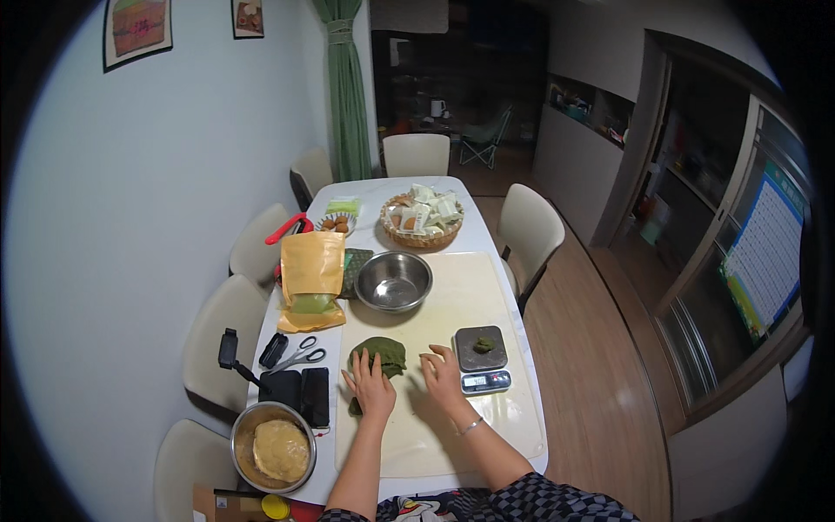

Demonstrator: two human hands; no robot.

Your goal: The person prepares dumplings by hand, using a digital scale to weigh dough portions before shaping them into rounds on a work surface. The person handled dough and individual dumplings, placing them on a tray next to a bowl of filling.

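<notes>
A large lump of dark green dough (385, 354) lies on a cream-coloured mat (450, 437). My left hand (373, 388) rests on its near side with the fingers spread. Partly hidden behind that wrist is a smaller dark green piece (355, 407). My right hand (441, 378) hovers over the mat between the lump and a digital kitchen scale (464, 357). Its fingers are bent and apart, and I see nothing in them. On the scale's platform sits a small green dough piece (483, 344); the display is lit.
A steel bowl (393, 282) stands beyond the dough. To the left are an orange-yellow pouch (313, 261), scissors (303, 355), a black phone (315, 397) and a bowl of yellowish dough (280, 450). A wicker basket of wrapped packets (422, 238) is farther back; chairs surround the table.
</notes>
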